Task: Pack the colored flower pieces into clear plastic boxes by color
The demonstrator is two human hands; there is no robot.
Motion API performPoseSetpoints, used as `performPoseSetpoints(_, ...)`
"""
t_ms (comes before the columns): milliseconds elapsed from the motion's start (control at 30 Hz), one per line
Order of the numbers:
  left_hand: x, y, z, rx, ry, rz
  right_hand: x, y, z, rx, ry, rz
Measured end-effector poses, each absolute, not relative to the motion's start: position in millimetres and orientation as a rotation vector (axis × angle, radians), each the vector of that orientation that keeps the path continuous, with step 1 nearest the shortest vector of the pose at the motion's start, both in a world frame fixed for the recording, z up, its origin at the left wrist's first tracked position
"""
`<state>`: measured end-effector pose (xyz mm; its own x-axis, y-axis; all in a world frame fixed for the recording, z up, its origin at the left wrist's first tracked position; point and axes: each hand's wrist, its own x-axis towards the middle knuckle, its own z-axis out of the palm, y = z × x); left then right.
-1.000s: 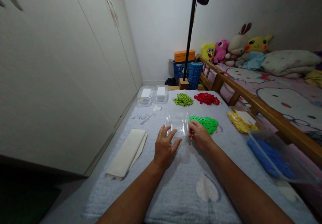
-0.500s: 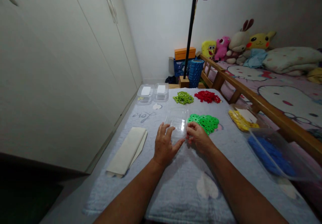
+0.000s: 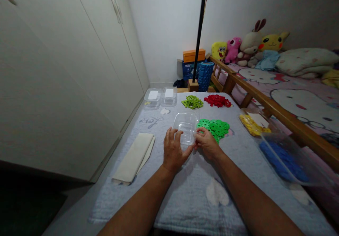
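A clear plastic container (image 3: 185, 124) sits in the middle of the cloth-covered table, in front of me. My left hand (image 3: 174, 149) curves around its near left side, fingers apart and thumb reaching along the near edge. At the near right corner, my right hand (image 3: 206, 142) pinches the container's rim with thumb and fingertips. The two thumbs are close together there. Just right of the container lies a pile of green flat plastic pieces (image 3: 215, 128), close to my right fingers. The container's near edge is partly hidden by my hands.
Yellow-green pieces (image 3: 192, 102) and red pieces (image 3: 217, 100) lie farther back. Two lidded clear boxes (image 3: 153, 103) stand at the far left. A folded cream cloth (image 3: 135, 158) lies left. On the right are containers with yellow pieces (image 3: 254, 124) and blue pieces (image 3: 282, 161), beside a wooden bed rail (image 3: 265, 98).
The container's far side looks slightly more upright and its glare has shifted. Both hands stay nearly in place, the right one edging slightly left. The view has shifted a little.
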<state>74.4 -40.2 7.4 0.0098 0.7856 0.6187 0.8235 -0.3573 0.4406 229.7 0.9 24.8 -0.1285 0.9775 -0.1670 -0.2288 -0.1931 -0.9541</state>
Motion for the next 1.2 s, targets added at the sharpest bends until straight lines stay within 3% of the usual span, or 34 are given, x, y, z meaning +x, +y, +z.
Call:
performPoseSetpoints(733, 55.5, -33.6, 23.6, -2.138, -1.728, -1.144, 232.4, 1.4, 27.8, -1.161, -1.059, 1.445)
performPoseSetpoints(867, 41.6, -32.2, 22.4, -2.043, -1.927, -1.399, 234.5, 2.4, 27.2, -1.202, -1.088, 1.412)
performPoseSetpoints(1100, 43.3, -28.2, 16.1, -1.698, -2.361, -2.361, 239.1, 6.1, 27.2, -1.218, -1.128, 1.343)
performPoseSetpoints(1200, 47.2, -27.1, 13.7, -1.504, -2.513, -2.568, 240.2, 6.3, 27.6, -1.221, -1.146, 1.325)
